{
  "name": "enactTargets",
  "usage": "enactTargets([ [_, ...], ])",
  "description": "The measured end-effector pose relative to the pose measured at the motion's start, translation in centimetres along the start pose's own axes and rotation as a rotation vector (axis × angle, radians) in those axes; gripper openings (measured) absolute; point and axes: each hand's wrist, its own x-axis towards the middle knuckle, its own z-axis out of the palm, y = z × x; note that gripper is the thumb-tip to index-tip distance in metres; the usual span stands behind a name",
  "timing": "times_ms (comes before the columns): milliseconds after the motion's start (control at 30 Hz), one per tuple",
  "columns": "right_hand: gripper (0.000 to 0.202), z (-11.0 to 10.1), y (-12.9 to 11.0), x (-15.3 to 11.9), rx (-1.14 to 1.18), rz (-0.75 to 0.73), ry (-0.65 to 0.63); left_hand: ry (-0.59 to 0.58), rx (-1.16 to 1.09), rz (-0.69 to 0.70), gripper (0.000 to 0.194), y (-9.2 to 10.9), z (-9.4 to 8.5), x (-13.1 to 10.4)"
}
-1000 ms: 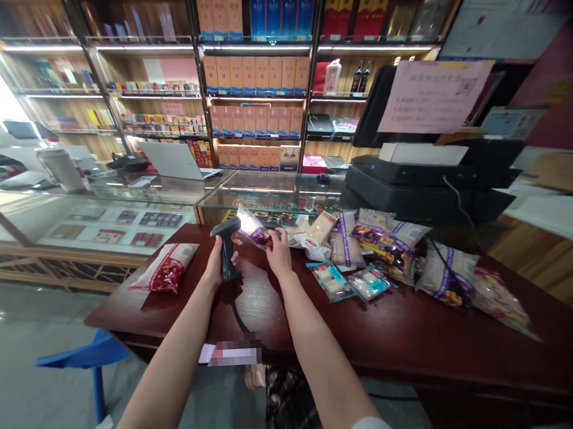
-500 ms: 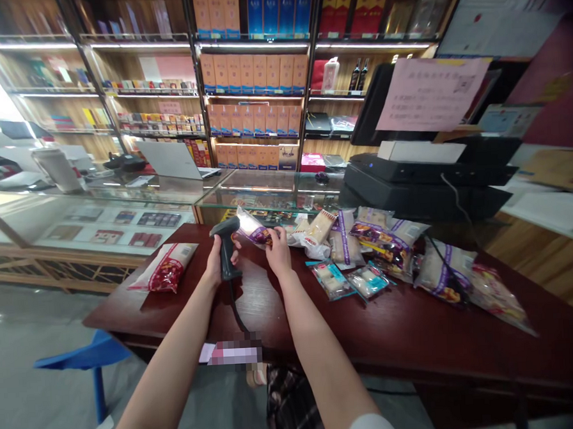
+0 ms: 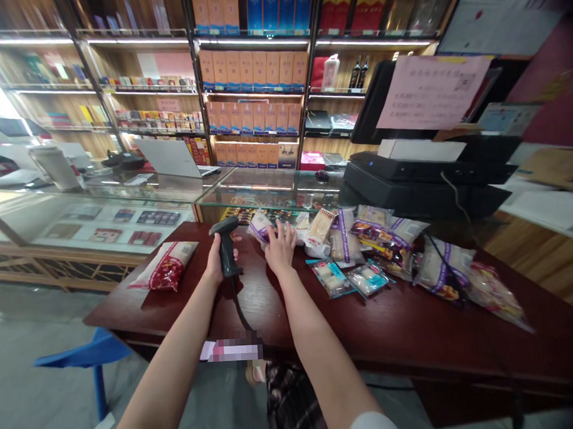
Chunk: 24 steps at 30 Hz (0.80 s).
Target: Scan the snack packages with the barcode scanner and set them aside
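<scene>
Left grip — wrapped round a dark scanner (cord trailing below).

The tabletop is open between the forearms beside a cord, but bags crowd the right hand.

The scanner looks matt plastic, the counter smooth glossy wood, the packets at the scanner's three o'clock shiny film, the showcase at one, glass.

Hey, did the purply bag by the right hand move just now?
Yes: against the glass counter behind it, the bag has shifted right, away from the scanner.
</scene>
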Motion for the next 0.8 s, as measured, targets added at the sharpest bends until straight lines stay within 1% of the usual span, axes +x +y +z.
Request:
enactTargets([
  [67,0.047,0.2,-0.4,-0.1,-0.005,-0.065,-0.054,0.023,0.015,0.055,0.054,0.0,0.1,0.0],
  [100,0.044,0.3,-0.5,-0.1,-0.007,-0.065,-0.076,0.038,0.020,0.082,0.054,0.1,0.1,0.0],
  [200,0.040,0.3,-0.3,0.1,-0.009,0.044,-0.119,0.091,0.011,0.130,0.053,0.5,0.3,-0.2],
  [267,0.038,0.0,0.0,0.3,-0.004,0.116,-0.150,0.105,-0.006,0.146,0.052,0.7,0.4,-0.2],
  [333,0.040,-0.4,0.2,0.5,0.001,0.148,-0.168,0.100,-0.016,0.155,0.051,0.7,0.4,-0.2],
  [367,0.043,-0.5,0.1,0.5,0.002,0.138,-0.164,0.094,-0.017,0.154,0.051,0.7,0.4,-0.2],
  [400,0.047,-0.5,0.0,0.5,0.006,0.102,-0.155,0.088,-0.017,0.151,0.051,0.7,0.4,-0.2],
  [467,0.056,-0.2,-0.4,0.3,0.029,-0.039,-0.151,0.078,-0.013,0.143,0.051,0.6,0.4,-0.2],
  [533,0.061,0.5,-0.8,0.0,0.051,-0.172,-0.204,0.066,-0.005,0.147,0.051,0.5,0.4,-0.2],
  [567,0.060,0.9,-1.0,-0.2,0.050,-0.188,-0.249,0.060,0.000,0.159,0.051,0.5,0.4,-0.3],
  [600,0.059,1.3,-1.0,-0.4,0.039,-0.166,-0.288,0.054,0.006,0.175,0.050,0.6,0.4,-0.4],
  [667,0.054,2.0,-1.0,-0.6,0.006,-0.079,-0.309,0.046,0.017,0.215,0.051,0.6,0.3,-0.5],
  [800,0.045,2.1,-0.8,-0.6,-0.026,0.052,-0.262,0.056,0.066,0.287,0.053,0.5,-0.1,-0.4],
])
